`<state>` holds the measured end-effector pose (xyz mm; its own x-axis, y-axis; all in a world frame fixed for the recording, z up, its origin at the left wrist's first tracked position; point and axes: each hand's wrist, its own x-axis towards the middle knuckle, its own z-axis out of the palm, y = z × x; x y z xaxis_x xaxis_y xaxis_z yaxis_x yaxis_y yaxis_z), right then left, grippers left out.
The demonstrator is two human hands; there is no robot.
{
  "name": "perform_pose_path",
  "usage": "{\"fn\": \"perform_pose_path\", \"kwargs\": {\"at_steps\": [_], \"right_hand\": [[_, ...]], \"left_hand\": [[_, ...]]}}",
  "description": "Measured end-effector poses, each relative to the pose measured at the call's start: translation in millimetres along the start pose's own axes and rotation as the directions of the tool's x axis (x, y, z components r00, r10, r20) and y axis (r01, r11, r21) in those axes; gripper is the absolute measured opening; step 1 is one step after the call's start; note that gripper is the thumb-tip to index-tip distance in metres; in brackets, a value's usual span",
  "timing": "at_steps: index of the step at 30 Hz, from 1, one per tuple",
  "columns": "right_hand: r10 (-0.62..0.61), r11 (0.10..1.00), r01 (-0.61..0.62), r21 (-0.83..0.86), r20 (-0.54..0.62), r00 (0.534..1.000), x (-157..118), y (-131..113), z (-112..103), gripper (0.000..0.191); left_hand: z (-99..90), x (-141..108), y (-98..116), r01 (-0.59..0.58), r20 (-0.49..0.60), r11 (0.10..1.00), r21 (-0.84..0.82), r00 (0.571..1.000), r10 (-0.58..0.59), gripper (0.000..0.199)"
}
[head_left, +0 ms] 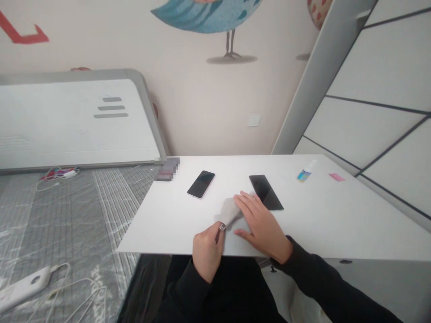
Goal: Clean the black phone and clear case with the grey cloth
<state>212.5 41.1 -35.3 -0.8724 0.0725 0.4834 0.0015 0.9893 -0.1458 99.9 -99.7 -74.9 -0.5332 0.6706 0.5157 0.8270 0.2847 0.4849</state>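
My left hand (208,249) is closed at the table's front edge around the narrow end of a pale grey, fan-shaped piece (229,211). Whether that piece is cloth or thin sheet, I cannot tell. A small silver part (222,227) shows at my left thumb and forefinger. My right hand (259,222) has its fingers stretched out, with the fingertips over the far end of the grey piece. Just beyond them lies a dark, flat rectangular panel (267,193), partly covered by my right hand. A black-screened smartphone (201,184) rests farther left on the white table (161,224).
A small bottle with a blue label (304,174) and a pink slip (336,177) are on the table's right side. A blurred-out item (167,169) sits at the far left corner. Left of the table, a bed holds a white power strip (25,287) with cables.
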Motion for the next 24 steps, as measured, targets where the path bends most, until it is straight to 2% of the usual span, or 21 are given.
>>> {"fn": "perform_pose_path", "kwargs": {"at_steps": [4,6,8,12,16,19,23,24], "right_hand": [[-0.079,0.997,0.079,0.017,0.040,0.996,-3,4,4,0.098],[0.024,0.998,-0.026,-0.063,-0.031,0.999,-2,9,3,0.094],[0.069,0.992,-0.076,-0.097,-0.069,0.995,1,13,0,0.095],[-0.030,0.999,0.030,0.030,-0.017,0.999,8,6,-2,0.094],[-0.009,0.991,0.015,0.132,-0.047,0.999,10,-7,9,0.090],[-0.109,0.973,0.110,0.202,-0.015,0.994,9,-8,14,0.093],[-0.019,0.988,0.027,0.152,-0.057,0.998,9,-5,12,0.089],[-0.058,0.982,0.064,0.179,-0.038,0.998,9,-7,10,0.093]], "left_hand": [[3.4,-2,0,0.002,0.008,1.000,0.016,1.000,-0.003,0.024],[3.4,-2,0,0.002,0.018,1.000,0.003,1.000,-0.002,0.022],[2.2,-2,0,0.004,0.028,1.000,-0.019,1.000,-0.003,0.023],[-0.3,-1,1,0.019,0.043,0.999,-0.044,0.999,-0.017,0.024],[1.2,-2,-1,0.025,0.058,0.999,-0.032,0.998,-0.023,0.024],[3.1,-3,-3,0.039,0.070,0.999,-0.003,0.997,-0.039,0.024],[4.3,-3,-4,0.048,0.086,0.999,0.014,0.995,-0.049,0.026],[4.4,-3,-4,0.050,0.092,0.998,0.023,0.994,-0.052,0.025]]}}
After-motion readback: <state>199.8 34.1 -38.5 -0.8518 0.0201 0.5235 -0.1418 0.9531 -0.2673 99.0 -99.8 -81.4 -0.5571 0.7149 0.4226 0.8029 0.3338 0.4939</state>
